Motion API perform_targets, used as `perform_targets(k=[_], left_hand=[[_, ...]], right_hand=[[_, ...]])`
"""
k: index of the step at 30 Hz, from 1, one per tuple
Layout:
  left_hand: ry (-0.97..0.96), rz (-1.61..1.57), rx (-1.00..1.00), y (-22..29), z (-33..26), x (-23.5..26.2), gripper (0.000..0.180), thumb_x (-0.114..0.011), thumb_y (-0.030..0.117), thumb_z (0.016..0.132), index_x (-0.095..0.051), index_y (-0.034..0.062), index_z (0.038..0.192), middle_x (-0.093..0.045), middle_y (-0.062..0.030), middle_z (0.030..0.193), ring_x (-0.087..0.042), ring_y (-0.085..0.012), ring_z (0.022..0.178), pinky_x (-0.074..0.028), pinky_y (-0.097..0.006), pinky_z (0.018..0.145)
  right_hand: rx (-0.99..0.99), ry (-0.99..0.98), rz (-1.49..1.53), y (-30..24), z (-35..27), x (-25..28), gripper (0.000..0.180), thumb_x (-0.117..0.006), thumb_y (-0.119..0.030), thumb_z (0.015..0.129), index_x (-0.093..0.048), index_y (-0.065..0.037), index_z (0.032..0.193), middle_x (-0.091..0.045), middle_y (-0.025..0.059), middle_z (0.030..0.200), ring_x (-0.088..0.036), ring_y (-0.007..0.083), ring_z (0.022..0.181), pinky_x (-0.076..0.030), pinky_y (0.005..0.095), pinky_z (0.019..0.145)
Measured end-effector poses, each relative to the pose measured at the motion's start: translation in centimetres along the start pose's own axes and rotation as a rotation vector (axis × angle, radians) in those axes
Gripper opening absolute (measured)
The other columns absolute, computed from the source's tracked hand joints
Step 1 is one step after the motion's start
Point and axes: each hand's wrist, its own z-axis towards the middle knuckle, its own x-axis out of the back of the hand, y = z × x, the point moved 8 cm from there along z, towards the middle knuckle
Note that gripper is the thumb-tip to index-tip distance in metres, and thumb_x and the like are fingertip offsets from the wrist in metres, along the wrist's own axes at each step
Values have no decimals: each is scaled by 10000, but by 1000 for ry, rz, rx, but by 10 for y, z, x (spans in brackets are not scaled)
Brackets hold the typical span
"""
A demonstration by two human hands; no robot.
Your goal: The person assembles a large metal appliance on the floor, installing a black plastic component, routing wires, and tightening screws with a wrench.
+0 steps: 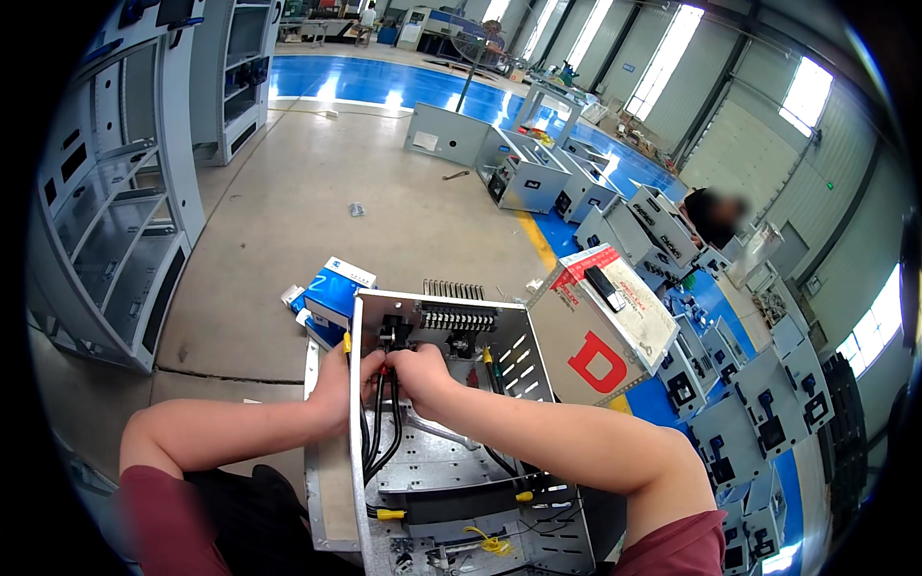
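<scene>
An open grey metal cabinet (pixel 359 451) stands in front of me. Both hands reach into its far left corner, just below a black electrical component (pixel 394 331). My left hand (pixel 340 384) comes round the left side wall, its fingers closed at the end of a black cable (pixel 395 422) with a red sleeve. From the right, my right hand (pixel 421 372) pinches the same cable end. The fingers hide the exact joint. Other black cables run down beside it. A silver wrench (pixel 442 430) lies inside, and a terminal strip (pixel 459 319) is fixed along the far wall.
Right of the cabinet stands a carton (pixel 576 357) with a black device (pixel 603 286) on top. A blue box (pixel 336 290) sits beyond the left corner. Tall cabinet frames (pixel 158 240) line the left. Several grey enclosures stand at right, near another person (pixel 713 219).
</scene>
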Motion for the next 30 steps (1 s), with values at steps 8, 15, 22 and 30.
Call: perform_targets(k=[8, 15, 22, 30], left_hand=[[-35, -52, 173, -6, 2, 1, 197, -663, 247, 1036, -646, 74, 944, -579, 17, 664, -463, -75, 481, -335, -257, 437], [-65, -29, 143, -8, 6, 1, 171, -646, 231, 1047, -652, 62, 1073, -526, 38, 650, -376, -49, 444, -282, -248, 433], [-66, -28, 140, -6, 5, 2, 135, -635, 205, 1049, -659, 72, 1054, -518, 38, 652, -380, -54, 451, -284, -244, 444], [-63, -86, 104, -13, 11, 5, 123, -682, 174, 1022, -662, 73, 955, -605, 22, 708, -462, -53, 513, -344, -228, 456]], right_hand=[[-22, -13, 36, 4, 2, -1, 185, -605, -38, 912, -585, 90, 1045, -659, 144, 893, -725, 266, 725, -603, 400, 586], [-25, -11, 21, 0, -2, -1, 174, -595, -31, 915, -585, 96, 1034, -666, 147, 862, -728, 260, 706, -608, 392, 573], [-19, -17, 14, -3, -6, -4, 138, -576, -19, 921, -600, 85, 1008, -673, 151, 855, -723, 246, 696, -600, 372, 576], [-31, -21, -8, -4, -7, -3, 190, -587, -27, 956, -593, 102, 1096, -685, 157, 906, -723, 259, 745, -615, 384, 628]])
